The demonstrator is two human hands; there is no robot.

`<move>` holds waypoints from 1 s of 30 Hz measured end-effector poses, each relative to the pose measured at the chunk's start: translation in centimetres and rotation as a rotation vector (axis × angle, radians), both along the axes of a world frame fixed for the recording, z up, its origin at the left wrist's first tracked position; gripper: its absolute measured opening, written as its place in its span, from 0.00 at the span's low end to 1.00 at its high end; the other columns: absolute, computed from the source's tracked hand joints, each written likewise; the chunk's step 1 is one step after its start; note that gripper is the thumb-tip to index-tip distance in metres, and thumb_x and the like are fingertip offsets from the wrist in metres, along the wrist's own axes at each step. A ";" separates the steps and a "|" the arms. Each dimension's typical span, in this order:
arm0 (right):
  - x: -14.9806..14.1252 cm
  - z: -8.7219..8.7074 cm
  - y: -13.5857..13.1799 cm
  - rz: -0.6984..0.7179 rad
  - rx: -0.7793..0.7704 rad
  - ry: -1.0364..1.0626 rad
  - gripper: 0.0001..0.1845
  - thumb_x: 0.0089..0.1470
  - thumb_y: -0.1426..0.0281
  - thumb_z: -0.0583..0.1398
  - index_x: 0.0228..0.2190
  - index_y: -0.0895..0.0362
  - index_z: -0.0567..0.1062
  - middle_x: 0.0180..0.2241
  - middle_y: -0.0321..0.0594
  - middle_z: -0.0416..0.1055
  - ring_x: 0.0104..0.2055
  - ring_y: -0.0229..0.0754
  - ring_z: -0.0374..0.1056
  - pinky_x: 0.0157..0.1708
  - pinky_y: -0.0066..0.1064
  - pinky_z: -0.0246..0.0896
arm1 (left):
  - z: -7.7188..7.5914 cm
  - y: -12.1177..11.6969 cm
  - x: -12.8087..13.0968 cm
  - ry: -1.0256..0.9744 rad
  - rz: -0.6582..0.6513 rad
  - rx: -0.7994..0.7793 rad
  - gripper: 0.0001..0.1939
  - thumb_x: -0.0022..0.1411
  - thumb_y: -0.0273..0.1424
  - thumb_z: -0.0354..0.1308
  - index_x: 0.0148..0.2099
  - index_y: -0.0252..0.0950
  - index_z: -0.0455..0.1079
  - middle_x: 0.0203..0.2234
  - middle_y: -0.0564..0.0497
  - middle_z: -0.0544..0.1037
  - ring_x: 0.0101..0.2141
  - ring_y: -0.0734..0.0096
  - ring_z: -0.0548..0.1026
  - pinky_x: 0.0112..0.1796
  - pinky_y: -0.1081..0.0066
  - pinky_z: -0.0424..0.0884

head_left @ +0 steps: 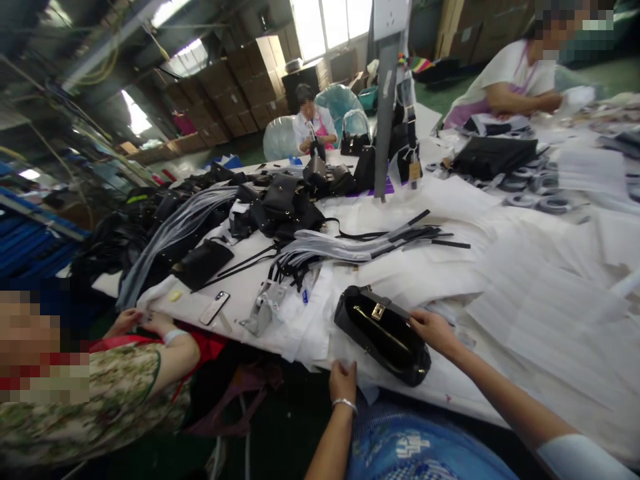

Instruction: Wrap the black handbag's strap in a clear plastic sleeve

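Observation:
A glossy black handbag with a gold clasp lies on the white-covered table in front of me, set at a slant. My right hand is closed on the bag's upper right edge, fingers pinching it near the top. At the table's front edge, just left of the bag, my left hand has its fingers curled together. Whatever it pinches, if anything, is too small to tell; thin white sheeting lies close to it. Crumpled plastic and grey wrapping sit to the bag's left.
Clear-wrapped straps and a pile of black bags lie behind. White foam sheets spread to the right. A phone rests near a co-worker's hands at left. A grey post rises mid-table. Two more people work farther back.

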State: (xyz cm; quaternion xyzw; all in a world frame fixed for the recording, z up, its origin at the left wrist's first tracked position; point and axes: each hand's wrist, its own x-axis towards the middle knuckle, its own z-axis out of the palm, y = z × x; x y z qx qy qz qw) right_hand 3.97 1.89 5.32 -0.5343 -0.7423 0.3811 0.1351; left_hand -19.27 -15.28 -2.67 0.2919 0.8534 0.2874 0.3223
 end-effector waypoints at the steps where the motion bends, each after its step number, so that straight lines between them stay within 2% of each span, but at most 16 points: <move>1: 0.1 -0.1 0.1 -0.006 -0.002 0.005 0.20 0.54 0.63 0.50 0.36 0.54 0.80 0.28 0.37 0.78 0.32 0.45 0.72 0.29 0.29 0.60 | -0.2 0.5 0.0 -0.021 0.010 0.021 0.14 0.53 0.41 0.58 0.28 0.34 0.68 0.24 0.45 0.76 0.31 0.57 0.76 0.35 0.63 0.69; 4: 0.5 -0.2 0.2 0.005 0.005 0.018 0.19 0.52 0.63 0.51 0.36 0.53 0.81 0.30 0.37 0.79 0.32 0.45 0.73 0.30 0.29 0.62 | 0.5 2.4 -2.0 -0.113 0.029 0.121 0.14 0.55 0.41 0.56 0.31 0.34 0.69 0.31 0.42 0.78 0.36 0.60 0.77 0.36 0.66 0.71; 7: 0.5 -0.2 0.3 0.027 0.004 0.018 0.20 0.52 0.62 0.51 0.36 0.53 0.80 0.29 0.38 0.79 0.32 0.45 0.73 0.31 0.29 0.63 | 2.6 5.0 -6.0 -0.234 0.016 0.203 0.17 0.59 0.42 0.51 0.39 0.33 0.69 0.31 0.44 0.79 0.29 0.67 0.78 0.30 0.70 0.72; 10: 0.4 0.1 0.1 0.009 -0.017 0.025 0.21 0.52 0.61 0.51 0.36 0.54 0.80 0.27 0.39 0.78 0.31 0.46 0.73 0.31 0.30 0.64 | 5.2 8.7 -10.4 -0.287 -0.044 0.272 0.16 0.58 0.37 0.54 0.47 0.34 0.68 0.28 0.49 0.79 0.26 0.71 0.76 0.28 0.73 0.71; 13: 0.3 0.5 0.0 -0.005 -0.037 0.058 0.20 0.51 0.61 0.51 0.34 0.54 0.80 0.27 0.38 0.78 0.32 0.47 0.73 0.32 0.30 0.65 | 7.4 13.5 -13.7 -0.318 -0.127 0.329 0.16 0.55 0.30 0.57 0.47 0.36 0.69 0.30 0.51 0.80 0.31 0.71 0.77 0.34 0.73 0.72; 15: 0.3 0.6 0.0 -0.015 -0.049 0.074 0.19 0.50 0.60 0.52 0.33 0.53 0.80 0.27 0.38 0.78 0.32 0.46 0.72 0.32 0.30 0.65 | 8.7 16.9 -14.9 -0.351 -0.190 0.357 0.16 0.53 0.28 0.58 0.46 0.34 0.71 0.33 0.50 0.81 0.34 0.69 0.77 0.37 0.71 0.73; 17: 0.3 0.5 0.0 -0.035 -0.062 0.079 0.18 0.50 0.60 0.53 0.32 0.53 0.80 0.26 0.37 0.78 0.30 0.45 0.72 0.31 0.29 0.65 | 10.2 20.4 -15.4 -0.393 -0.253 0.399 0.20 0.51 0.27 0.60 0.49 0.34 0.70 0.38 0.48 0.80 0.37 0.67 0.76 0.40 0.69 0.72; 20: 0.2 0.5 0.1 -0.063 -0.077 0.082 0.18 0.49 0.59 0.53 0.27 0.54 0.79 0.23 0.36 0.76 0.27 0.44 0.71 0.28 0.28 0.64 | 12.8 24.8 -15.3 -0.463 -0.329 0.491 0.30 0.53 0.28 0.59 0.59 0.36 0.60 0.46 0.47 0.77 0.41 0.67 0.76 0.44 0.68 0.71; 22: 0.0 0.7 0.0 -0.081 -0.079 0.073 0.19 0.49 0.57 0.53 0.23 0.54 0.78 0.21 0.36 0.75 0.25 0.43 0.70 0.26 0.28 0.64 | 14.0 26.4 -15.1 -0.530 -0.374 0.600 0.33 0.57 0.32 0.57 0.63 0.38 0.53 0.49 0.46 0.75 0.42 0.66 0.75 0.45 0.67 0.71; 24: -0.3 1.1 0.0 -0.098 -0.073 0.058 0.20 0.50 0.57 0.53 0.21 0.54 0.78 0.21 0.37 0.74 0.25 0.43 0.70 0.26 0.28 0.64 | 13.9 26.5 -14.8 -0.564 -0.397 0.699 0.32 0.60 0.35 0.54 0.65 0.39 0.50 0.51 0.45 0.74 0.46 0.64 0.74 0.47 0.66 0.69; 26: -0.5 1.4 0.0 -0.105 -0.070 0.057 0.19 0.50 0.58 0.53 0.23 0.54 0.79 0.21 0.37 0.75 0.26 0.44 0.70 0.28 0.29 0.65 | 12.2 25.0 -14.6 -0.456 -0.390 0.635 0.29 0.63 0.35 0.50 0.65 0.38 0.50 0.52 0.45 0.72 0.50 0.63 0.71 0.50 0.65 0.67; 27: -0.6 1.5 0.0 -0.110 -0.070 0.058 0.18 0.49 0.58 0.53 0.24 0.53 0.79 0.21 0.37 0.75 0.27 0.45 0.71 0.29 0.29 0.66 | 10.9 23.9 -14.5 -0.303 -0.374 0.466 0.28 0.63 0.33 0.50 0.64 0.37 0.51 0.53 0.45 0.72 0.51 0.64 0.71 0.50 0.67 0.67; 28: -0.7 1.7 -0.1 -0.116 -0.073 0.062 0.18 0.49 0.60 0.53 0.26 0.53 0.80 0.22 0.37 0.75 0.28 0.45 0.72 0.30 0.30 0.67 | 9.5 22.6 -14.5 -0.107 -0.388 0.233 0.29 0.62 0.31 0.51 0.64 0.38 0.52 0.54 0.46 0.71 0.50 0.65 0.71 0.50 0.69 0.66; 30: -0.8 1.8 -0.1 -0.132 -0.085 0.072 0.17 0.49 0.61 0.54 0.30 0.53 0.81 0.23 0.38 0.76 0.31 0.47 0.73 0.32 0.31 0.68 | 6.8 19.8 -14.4 -0.017 -0.401 0.070 0.31 0.57 0.24 0.54 0.63 0.27 0.54 0.52 0.34 0.71 0.49 0.55 0.72 0.50 0.62 0.66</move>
